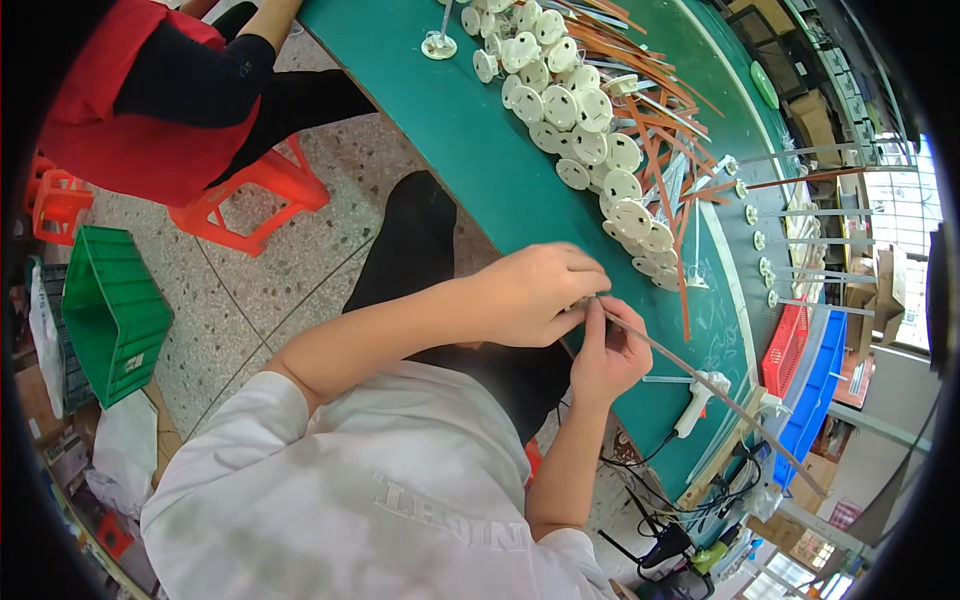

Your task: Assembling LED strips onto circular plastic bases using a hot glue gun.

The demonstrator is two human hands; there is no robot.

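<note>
My left hand (535,297) and my right hand (612,352) meet in front of my body at the table's near edge. Pinched in my right hand is one end of a long, thin, flat strip (715,396), which slants away to the lower right. The left hand's fingers are closed at that same end, touching the strip; whatever small part sits between the fingertips is hidden. Beyond the hands lies a heap of cream round discs (590,110) with holes. Brown and silvery strips (660,140) spread out from the heap.
The green table (470,165) curves round in front of me. A white glue gun (700,403) with a black cable lies to the right. Several discs with strips (760,240) line the far edge, near a red basket (785,350). Another person (160,110) sits at left; a green crate (115,315) stands behind.
</note>
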